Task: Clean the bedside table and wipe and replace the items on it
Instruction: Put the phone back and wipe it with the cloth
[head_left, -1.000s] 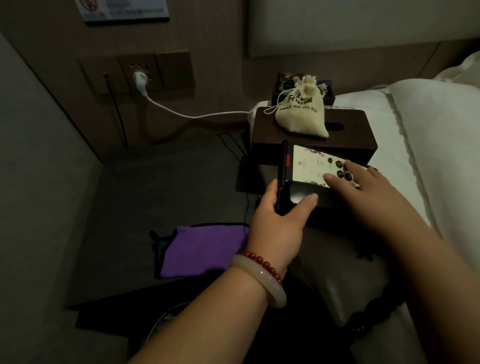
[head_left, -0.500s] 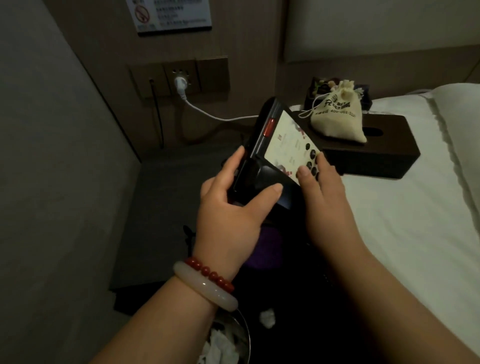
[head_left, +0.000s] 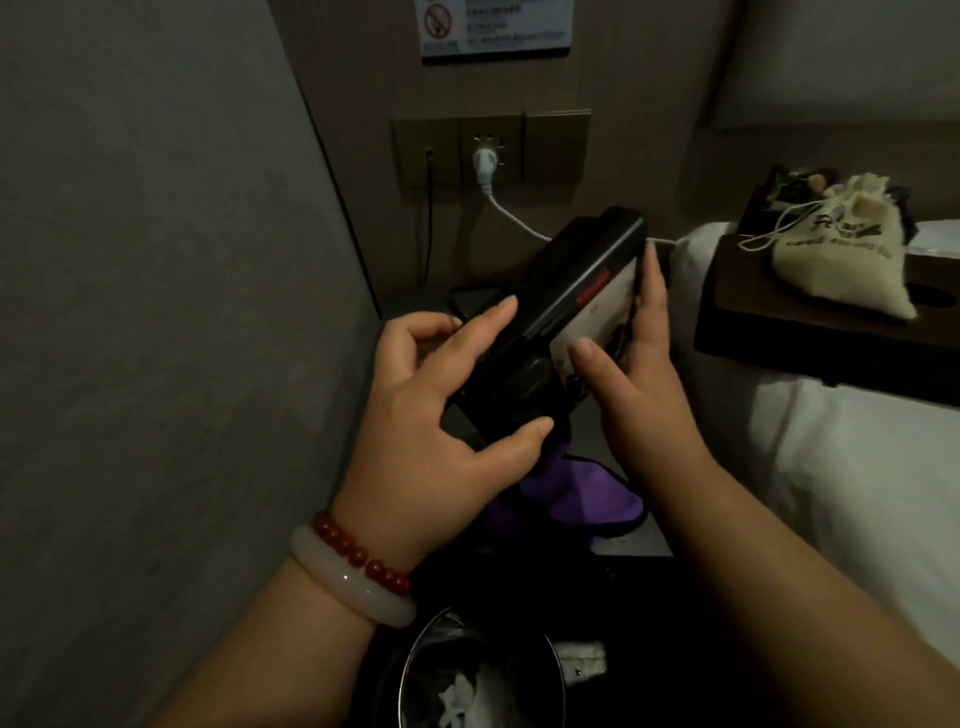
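Both my hands hold a black telephone in the air above the dark bedside table, tilted with its white keypad face turned right. My left hand grips its lower left side, thumb under the base. My right hand holds the right edge, thumb on the keypad face. A purple cloth lies on the table below the phone. On the bed at right, a cream drawstring bag sits on a dark wooden tissue box.
A white plug and cable run from the wall socket toward the bed. A black cable hangs beside it. A lined waste bin with crumpled paper stands below my arms. A grey wall closes the left side; a dark tray sits behind the bag.
The phone was lifted off the bed by both hands and carried left over the bedside table, tilting steeper. The view swung left, so the tissue box and bag now sit at the right.
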